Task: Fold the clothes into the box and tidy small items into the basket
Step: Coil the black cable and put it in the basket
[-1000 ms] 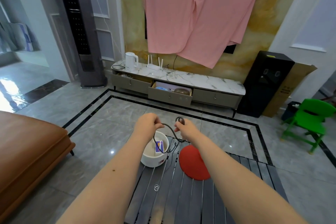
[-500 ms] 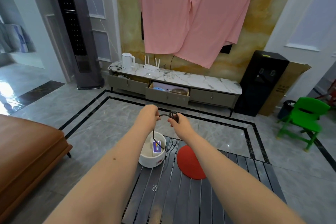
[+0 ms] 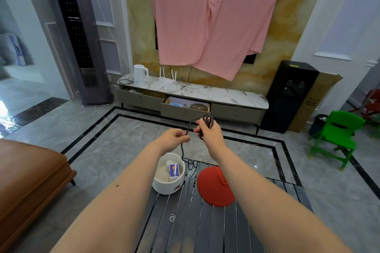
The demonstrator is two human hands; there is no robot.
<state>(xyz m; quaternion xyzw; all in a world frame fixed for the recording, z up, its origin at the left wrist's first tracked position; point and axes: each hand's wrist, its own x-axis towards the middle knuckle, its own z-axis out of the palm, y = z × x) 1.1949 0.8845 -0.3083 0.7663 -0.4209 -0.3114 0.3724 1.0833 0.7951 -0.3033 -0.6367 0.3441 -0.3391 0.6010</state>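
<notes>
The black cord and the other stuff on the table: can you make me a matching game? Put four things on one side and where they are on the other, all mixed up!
Things:
1. black cord
2. little blue box
3. red lid
4. white ring

Places:
A. lying flat on the table's dark slats, near the person
B. inside the white basket
C. held up between both hands, left hand and right hand
D. flat on the table, right of the white basket

Pairs: 1-C, 2-B, 3-D, 4-A

Two bare forearms, no sleeves seen, left hand [image 3: 173, 138] and right hand [image 3: 209, 132] without gloves, rings or watch, small dark mole marked on left forearm [image 3: 117, 185]
</notes>
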